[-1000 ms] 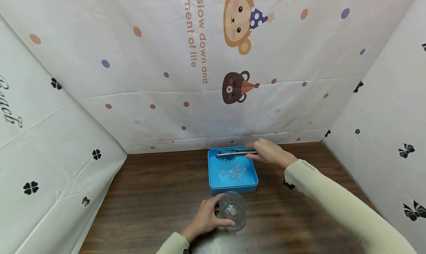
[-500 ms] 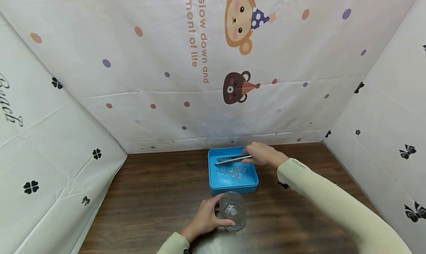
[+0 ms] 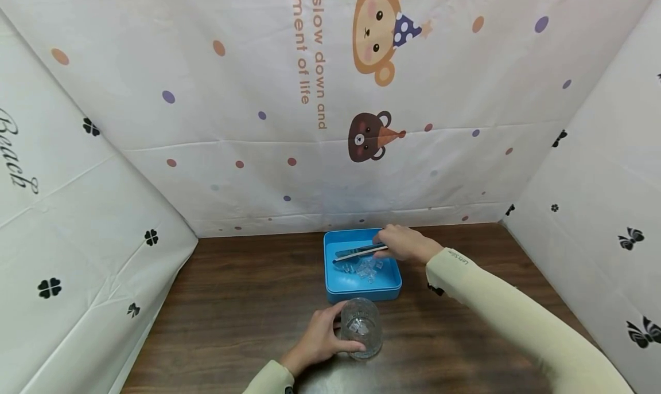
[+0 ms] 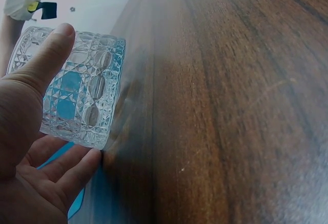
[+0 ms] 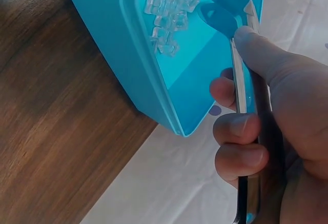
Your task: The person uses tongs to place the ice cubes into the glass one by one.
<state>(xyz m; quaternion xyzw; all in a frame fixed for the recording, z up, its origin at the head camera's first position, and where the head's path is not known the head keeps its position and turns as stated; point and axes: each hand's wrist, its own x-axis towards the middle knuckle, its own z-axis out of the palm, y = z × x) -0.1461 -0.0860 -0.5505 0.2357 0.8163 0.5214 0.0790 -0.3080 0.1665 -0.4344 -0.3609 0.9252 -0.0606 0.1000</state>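
Observation:
My left hand (image 3: pixel 321 335) holds a clear cut-pattern glass (image 3: pixel 361 328) upright on the table, thumb on the near side and fingers round the far side. A few clear cubes lie at its bottom. In the left wrist view the patterned wall of the glass (image 4: pixel 77 85) fills the grip. My right hand (image 3: pixel 404 242) grips tongs (image 3: pixel 360 252) that reach into a blue box (image 3: pixel 364 295). In the right wrist view the ends of the tongs (image 5: pixel 237 78) stand apart beside a heap of clear ice-like cubes (image 5: pixel 171 3), with nothing seen between them.
The blue box stands just beyond the glass on a brown wood-grain table (image 3: pixel 248 302). Behind it rises a white printed sheet (image 3: pixel 248 182), with more printed sheets at the left and right sides.
My right hand has moved left and slightly nearer, bringing the tongs from the back of the blue box toward the cubes. My left hand and the glass keep their place.

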